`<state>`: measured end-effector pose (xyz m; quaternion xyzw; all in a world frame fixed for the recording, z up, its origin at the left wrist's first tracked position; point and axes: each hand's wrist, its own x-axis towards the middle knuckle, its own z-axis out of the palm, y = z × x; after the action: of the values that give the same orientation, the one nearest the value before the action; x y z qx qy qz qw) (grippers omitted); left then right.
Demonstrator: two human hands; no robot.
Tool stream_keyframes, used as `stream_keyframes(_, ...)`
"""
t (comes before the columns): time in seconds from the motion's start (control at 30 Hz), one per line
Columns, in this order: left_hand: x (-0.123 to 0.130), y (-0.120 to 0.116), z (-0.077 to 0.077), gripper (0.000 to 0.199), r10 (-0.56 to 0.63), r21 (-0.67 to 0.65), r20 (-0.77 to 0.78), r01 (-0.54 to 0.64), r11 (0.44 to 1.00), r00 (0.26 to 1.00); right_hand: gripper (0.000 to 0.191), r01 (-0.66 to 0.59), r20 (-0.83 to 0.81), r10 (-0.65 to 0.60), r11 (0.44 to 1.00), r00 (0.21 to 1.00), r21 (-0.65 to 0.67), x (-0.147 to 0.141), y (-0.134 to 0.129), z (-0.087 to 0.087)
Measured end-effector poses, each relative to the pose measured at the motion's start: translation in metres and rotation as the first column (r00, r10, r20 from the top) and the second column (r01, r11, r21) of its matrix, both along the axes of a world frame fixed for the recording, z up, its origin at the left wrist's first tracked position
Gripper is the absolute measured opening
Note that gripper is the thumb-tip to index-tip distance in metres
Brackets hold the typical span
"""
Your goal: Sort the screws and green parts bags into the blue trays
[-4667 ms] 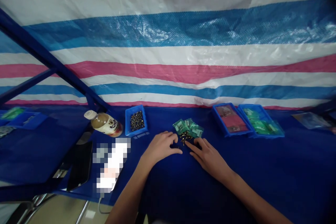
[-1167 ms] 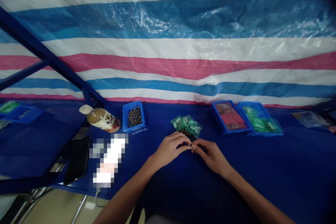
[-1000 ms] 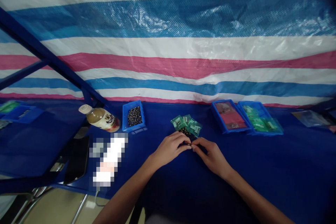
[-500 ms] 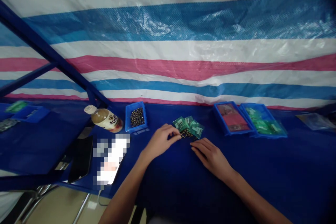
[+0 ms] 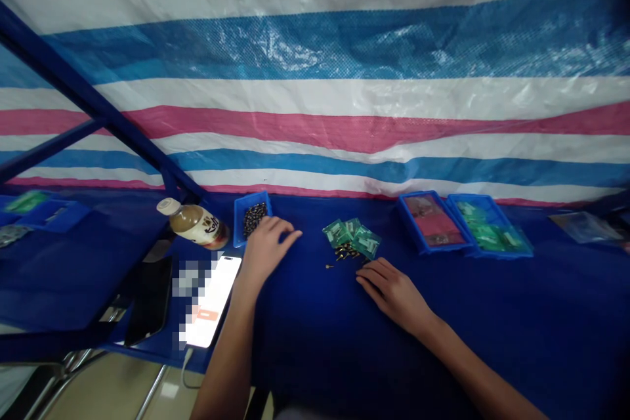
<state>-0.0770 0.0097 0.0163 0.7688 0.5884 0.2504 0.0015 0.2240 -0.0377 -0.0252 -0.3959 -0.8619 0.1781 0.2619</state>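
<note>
My left hand (image 5: 266, 248) is at the front right corner of a blue bin (image 5: 237, 223) filled with small dark and brass-coloured metal parts (image 5: 253, 218). Its thumb stands apart from the bent fingers, and nothing shows between them. My right hand (image 5: 394, 289) rests on the table, fingers loosely stretched out, holding nothing visible. Just beyond its fingertips lies a small heap of brass-coloured metal pieces (image 5: 345, 251), partly under several green packets (image 5: 367, 241). One single metal piece (image 5: 329, 266) lies a little left of the heap.
A bottle (image 5: 199, 226) lies tilted left of the bin, near a lit phone (image 5: 216, 302) with a cable and a dark device (image 5: 150, 298). At right stand a bin with red packets (image 5: 438, 220) and one with green packets (image 5: 492, 230). A blue frame bar (image 5: 83, 95) slants at left.
My left hand has moved left from the heap to the bin of metal parts. A single metal piece now shows beside the heap. My right hand has stayed almost still.
</note>
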Motion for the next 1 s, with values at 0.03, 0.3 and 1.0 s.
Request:
stream_keyframes(0.03, 0.011, -0.002, -0.001, 0.026, -0.115, -0.073, 0.017, 0.116, 0.991, 0.993, 0.02, -0.002, 0.006, 0.002, 1.0, 1.0, -0.002, 0.0, 0.0, 0.0)
stream_keyframes(0.3, 0.047, -0.009, -0.011, 0.019, -0.443, -0.383, 0.155, 0.467, 0.797, 0.883, 0.022, -0.023, 0.022, 0.023, 1.0, 1.0, -0.011, 0.0, 0.0, 0.003)
stream_keyframes(1.0, 0.087, -0.027, -0.019, 0.01, -0.505, -0.269, 0.339, 0.596, 0.756, 0.794, 0.021, -0.018, -0.042, 0.012, 0.99, 0.999, -0.137, -0.002, -0.002, 0.003)
